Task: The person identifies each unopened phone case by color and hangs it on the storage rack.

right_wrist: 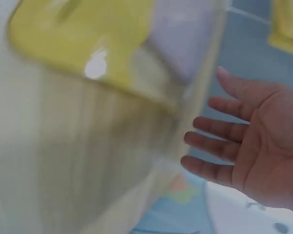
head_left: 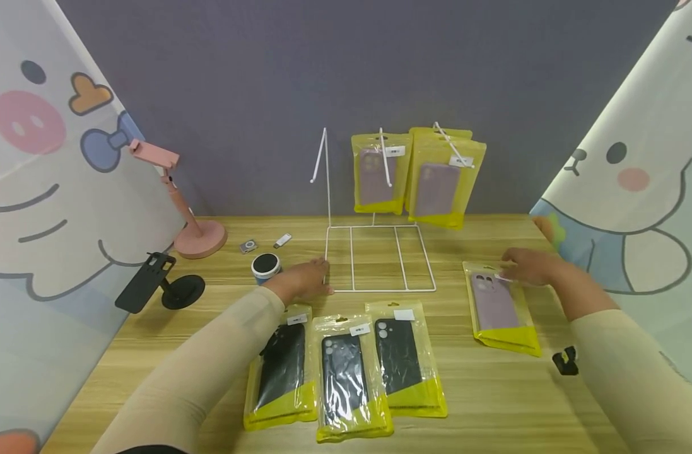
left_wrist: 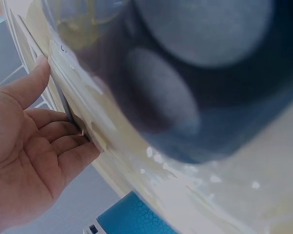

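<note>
My left hand [head_left: 307, 279] is at the front left corner of a white wire display rack [head_left: 380, 291]. In the left wrist view, the thumb and curled fingers of that hand [left_wrist: 34, 146] pinch the rack's thin wire. On the right, my right hand [head_left: 532, 266] hovers by the top end of a bagged purple phone case [head_left: 496, 306] lying on the table. The right wrist view shows this hand [right_wrist: 263, 131] with fingers straight and spread, holding nothing. Bagged purple phone cases [head_left: 376, 176] hang from the rack's middle and right hooks; its left hook [head_left: 319, 157] is bare.
Three bagged black phone cases [head_left: 344, 378] lie in front. A round blue-and-white container [head_left: 265, 267], a USB stick [head_left: 282, 240] and a small grey gadget [head_left: 248, 246] sit left of the rack. Further left are a pink stand [head_left: 200, 238] and a black phone stand [head_left: 183, 291].
</note>
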### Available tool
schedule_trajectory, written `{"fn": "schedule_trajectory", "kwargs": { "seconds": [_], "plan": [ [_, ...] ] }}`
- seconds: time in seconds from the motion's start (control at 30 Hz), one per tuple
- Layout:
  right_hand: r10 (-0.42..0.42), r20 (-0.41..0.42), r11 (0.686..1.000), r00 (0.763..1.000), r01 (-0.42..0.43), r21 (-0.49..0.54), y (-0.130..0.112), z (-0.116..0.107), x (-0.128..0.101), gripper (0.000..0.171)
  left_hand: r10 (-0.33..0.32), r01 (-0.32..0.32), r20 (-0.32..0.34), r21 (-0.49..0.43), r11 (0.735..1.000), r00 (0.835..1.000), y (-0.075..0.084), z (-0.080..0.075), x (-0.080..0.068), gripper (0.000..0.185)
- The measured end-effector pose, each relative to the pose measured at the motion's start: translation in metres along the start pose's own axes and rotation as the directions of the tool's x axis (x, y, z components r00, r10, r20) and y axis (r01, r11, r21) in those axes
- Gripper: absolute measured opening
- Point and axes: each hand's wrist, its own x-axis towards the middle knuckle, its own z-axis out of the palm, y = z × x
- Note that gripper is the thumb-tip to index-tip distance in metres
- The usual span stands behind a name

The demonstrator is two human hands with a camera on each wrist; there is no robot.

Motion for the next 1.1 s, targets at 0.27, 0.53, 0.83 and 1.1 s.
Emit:
{"fn": "schedule_trajectory", "kwargs": {
  "seconds": [0.27,0.53,0.83,1.1],
  "plan": [
    [-0.002,0.064,0.999,0.998,-0.001,0.036,0.018,0.011,0.005,0.04,-0.004,0.004,0.002,-0.012,1.0,1.0,0.003,-0.001,-0.002,0.081],
    [-0.028,0.066,0.993,0.997,0.02,0.114,0.015,0.005,0.001,0.031,-0.013,0.013,0.008,-0.009,1.0,1.0,0.002,-0.001,-0.003,0.081],
    [-0.123,-0.148,0.98,0.981,0.144,0.136,-0.03,-0.03,-0.009,0.021,-0.002,0.002,-0.007,-0.001,1.0,1.0,0.003,-0.001,-0.004,0.081],
    [-0.16,-0.186,0.987,0.969,0.159,-0.023,-0.098,-0.061,-0.027,0.017,0.005,-0.005,-0.006,-0.008,1.0,1.0,0.004,-0.002,-0.004,0.08]
  ]
}}
